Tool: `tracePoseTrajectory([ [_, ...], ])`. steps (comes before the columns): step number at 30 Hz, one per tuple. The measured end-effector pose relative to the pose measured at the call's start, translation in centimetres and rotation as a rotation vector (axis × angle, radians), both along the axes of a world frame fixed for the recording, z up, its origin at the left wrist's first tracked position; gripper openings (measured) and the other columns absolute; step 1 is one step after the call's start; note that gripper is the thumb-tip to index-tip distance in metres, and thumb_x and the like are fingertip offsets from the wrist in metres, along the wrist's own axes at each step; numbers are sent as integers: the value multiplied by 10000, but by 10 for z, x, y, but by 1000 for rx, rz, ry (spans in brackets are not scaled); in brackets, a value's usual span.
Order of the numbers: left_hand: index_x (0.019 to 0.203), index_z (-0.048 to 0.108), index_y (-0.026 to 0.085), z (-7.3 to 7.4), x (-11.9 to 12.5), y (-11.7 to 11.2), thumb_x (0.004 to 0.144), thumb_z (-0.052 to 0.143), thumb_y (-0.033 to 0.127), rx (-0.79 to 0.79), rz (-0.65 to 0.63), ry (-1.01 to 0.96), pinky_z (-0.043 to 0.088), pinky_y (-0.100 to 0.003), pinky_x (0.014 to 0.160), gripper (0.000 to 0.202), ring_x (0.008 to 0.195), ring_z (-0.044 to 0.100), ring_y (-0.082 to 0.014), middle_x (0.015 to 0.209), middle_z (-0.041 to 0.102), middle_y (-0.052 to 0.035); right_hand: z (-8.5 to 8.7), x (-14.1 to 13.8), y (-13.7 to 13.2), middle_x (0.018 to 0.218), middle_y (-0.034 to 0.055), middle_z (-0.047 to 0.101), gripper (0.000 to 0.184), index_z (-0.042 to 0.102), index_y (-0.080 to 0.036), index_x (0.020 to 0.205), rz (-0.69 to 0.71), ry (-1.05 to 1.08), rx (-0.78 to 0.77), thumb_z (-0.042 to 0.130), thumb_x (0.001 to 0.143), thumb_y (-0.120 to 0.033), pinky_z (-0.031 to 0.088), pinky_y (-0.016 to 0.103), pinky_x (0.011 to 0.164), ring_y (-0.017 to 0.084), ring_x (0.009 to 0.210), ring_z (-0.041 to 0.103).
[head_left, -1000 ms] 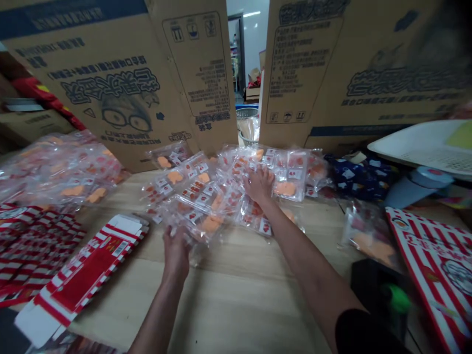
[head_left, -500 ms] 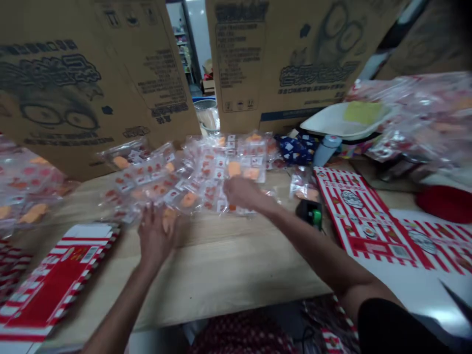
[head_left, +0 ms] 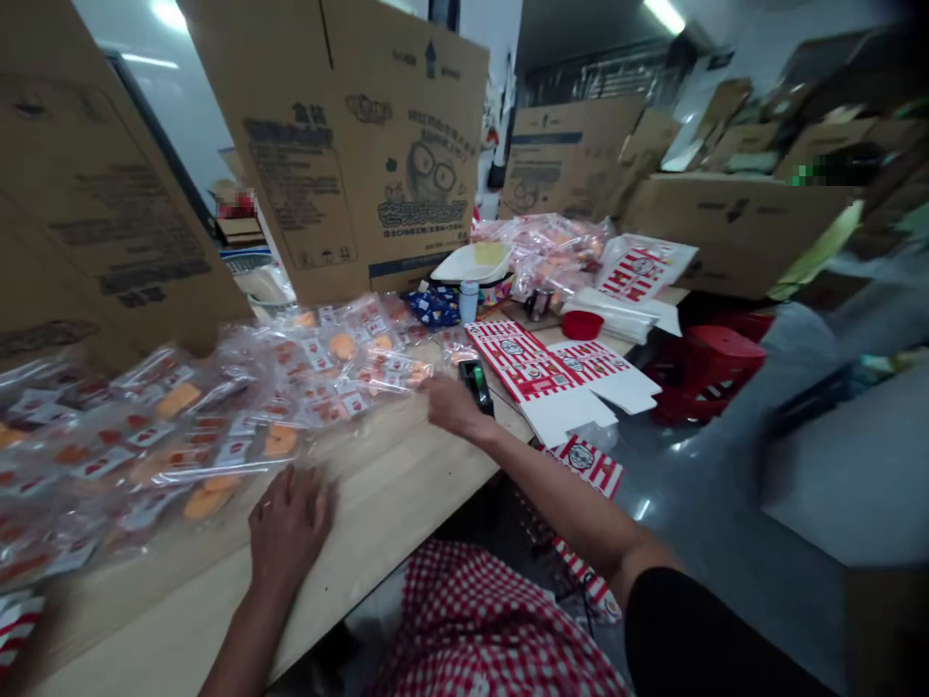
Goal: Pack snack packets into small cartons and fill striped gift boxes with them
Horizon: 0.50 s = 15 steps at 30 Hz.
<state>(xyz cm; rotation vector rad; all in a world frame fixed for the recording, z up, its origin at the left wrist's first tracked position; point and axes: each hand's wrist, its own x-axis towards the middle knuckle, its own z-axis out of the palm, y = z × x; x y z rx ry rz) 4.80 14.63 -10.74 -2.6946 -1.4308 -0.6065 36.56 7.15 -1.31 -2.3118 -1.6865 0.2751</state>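
Across left and centre of the frame, clear packets [head_left: 312,358] lie spread along the table [head_left: 377,469]; cardboard [head_left: 305,145] stands behind, perhaps as a backstop. Left hand [head_left: 286,528] lower left, by the packets' near edge: fingers loosely spread, seemingly empty. Right hand [head_left: 456,407] at centre: fingers curled, blurred; cannot tell whether anything is pinched. Black-and-green tool [head_left: 475,387] just beside it, likely kept within reach. Striped cartons [head_left: 504,348] right of centre, flat, presumably saving room.
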Motion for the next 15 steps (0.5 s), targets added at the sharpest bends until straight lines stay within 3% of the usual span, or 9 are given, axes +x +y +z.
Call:
tracePoseTrajectory([
  [2,1356,615,122,0,3,-7,1009,362,424,50,-42,-18,303,-513,1189,524,1445,435,-358,1543,467,-236,4,30,-36,1557,213,421,596,402,-172,1550,-271,-53,-32,481,960,-158,314,523,1176,346,1469,370],
  [4,1415,583,129,0,12,-11,1002,385,431,63,-39,-3,246,-565,1202,548,1489,347,-405,1588,409,-228,6,62,-63,1616,277,275,741,273,-157,1608,-487,-61,-136,589,944,-249,268,662,1150,449,1498,275],
  [7,1523,486,165,1,38,-7,988,417,504,-1,32,36,269,-651,1143,638,1512,217,-509,1676,220,-229,4,97,-79,1631,229,268,854,288,-212,1603,-644,-15,-321,731,892,-377,316,698,1122,463,1464,323],
  [9,1565,428,196,2,61,2,982,428,553,-79,54,53,301,-645,1117,684,1515,205,-519,1691,140,-245,0,110,-77,1576,163,386,710,402,-227,1541,-648,13,-400,709,929,-414,405,636,1105,387,1391,445],
  [12,1605,348,229,4,91,21,983,417,585,-164,51,73,284,-640,1131,720,1518,227,-500,1680,185,-253,-4,121,-68,1441,126,532,491,539,-194,1412,-551,32,-451,653,983,-404,507,543,1036,301,1256,571],
  [15,1618,317,237,6,107,37,990,405,569,-182,37,75,278,-629,1144,715,1513,258,-490,1677,223,-239,-1,133,-64,1357,116,592,422,589,-174,1338,-421,43,-485,656,985,-395,546,495,985,269,1179,618],
])
